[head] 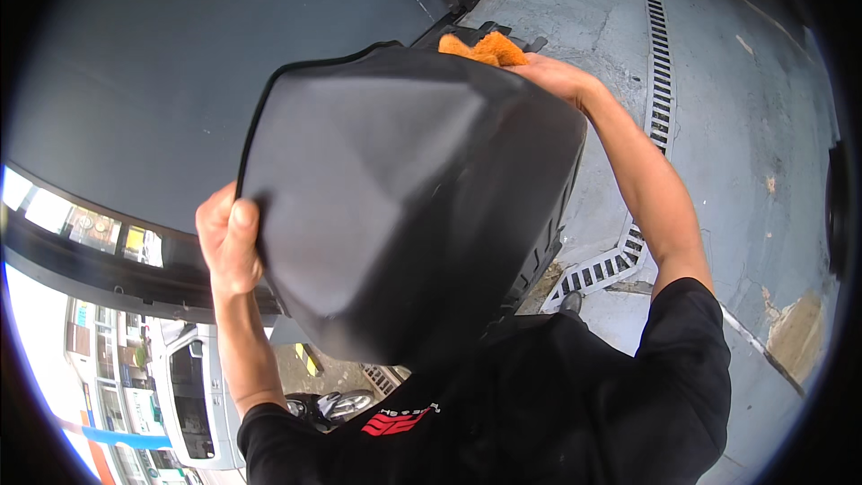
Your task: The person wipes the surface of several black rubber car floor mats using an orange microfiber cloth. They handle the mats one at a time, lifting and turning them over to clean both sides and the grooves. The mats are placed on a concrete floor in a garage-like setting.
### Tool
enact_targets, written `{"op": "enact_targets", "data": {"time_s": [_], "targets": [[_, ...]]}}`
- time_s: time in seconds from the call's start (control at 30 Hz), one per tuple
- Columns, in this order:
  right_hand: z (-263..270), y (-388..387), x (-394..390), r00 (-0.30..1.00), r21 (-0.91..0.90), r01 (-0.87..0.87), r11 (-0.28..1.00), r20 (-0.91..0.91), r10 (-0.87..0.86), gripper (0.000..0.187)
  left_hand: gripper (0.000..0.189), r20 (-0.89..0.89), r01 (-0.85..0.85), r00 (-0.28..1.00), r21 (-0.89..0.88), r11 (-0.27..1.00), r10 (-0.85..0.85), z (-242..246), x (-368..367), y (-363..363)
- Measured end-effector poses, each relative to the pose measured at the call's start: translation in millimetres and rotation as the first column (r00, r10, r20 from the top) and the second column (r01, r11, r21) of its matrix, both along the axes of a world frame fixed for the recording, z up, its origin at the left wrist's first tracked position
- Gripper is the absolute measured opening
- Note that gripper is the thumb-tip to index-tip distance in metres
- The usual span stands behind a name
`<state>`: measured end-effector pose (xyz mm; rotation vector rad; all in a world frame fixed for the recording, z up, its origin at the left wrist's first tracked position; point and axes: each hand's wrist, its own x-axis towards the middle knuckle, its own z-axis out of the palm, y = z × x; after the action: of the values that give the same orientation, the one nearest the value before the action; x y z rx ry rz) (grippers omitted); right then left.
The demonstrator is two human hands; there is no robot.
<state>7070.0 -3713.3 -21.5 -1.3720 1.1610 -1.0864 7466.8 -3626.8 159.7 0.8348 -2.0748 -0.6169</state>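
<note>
A large moulded black plastic panel point(350, 168) with angular facets and a thin dark edge strip is held up in front of my chest. My left hand point(230, 242) grips its left edge, the thumb lying on the near face and the fingers wrapped behind. At the far upper edge, my right hand point(555, 77) holds an orange cloth point(488, 48) against the panel. Part of the right hand is hidden behind the panel. Slots or clips show along the panel's lower right side.
A big dark grey surface point(155, 81) fills the upper left. A drain grating point(656, 47) runs across the worn grey floor point(741, 168). A shoe point(571, 302) shows below the panel. A white vehicle point(202, 391) and a motorcycle point(330, 407) stand at the lower left.
</note>
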Motion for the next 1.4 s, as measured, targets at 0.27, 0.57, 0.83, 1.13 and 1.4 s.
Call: {"op": "enact_targets", "data": {"time_s": [0.27, 0.57, 0.83, 1.13, 1.4], "targets": [[159, 40, 110, 0.851, -0.299, -0.525, 0.797, -0.213, 0.481, 0.068, 0.060, -0.320, -0.854, 0.511, -0.086, 0.513, 0.798, 6, 53, 80], [-8, 21, -14, 0.995, -0.200, 0.017, 0.980, -0.090, -0.036, 0.055, 0.057, 0.094, -0.530, 0.842, -0.034, 0.847, 0.531, 16, 194, 3], [44, 179, 80, 0.829, -0.843, 0.366, 0.394, 0.103, -0.549, 0.039, 0.058, 0.094, -0.441, 0.888, -0.107, 0.891, 0.451, 47, 136, -11], [-63, 74, 58, 0.453, -0.146, 0.791, 0.594, 0.792, -0.409, 0.039, 0.054, -0.125, -0.308, 0.950, -0.244, 0.920, 0.286, 63, 107, -14], [-75, 147, 225, 0.968, -0.827, 0.171, 0.536, 0.039, -0.249, 0.052, 0.052, 0.220, -0.347, 0.904, -0.120, 0.930, 0.366, 80, 32, -42]]}}
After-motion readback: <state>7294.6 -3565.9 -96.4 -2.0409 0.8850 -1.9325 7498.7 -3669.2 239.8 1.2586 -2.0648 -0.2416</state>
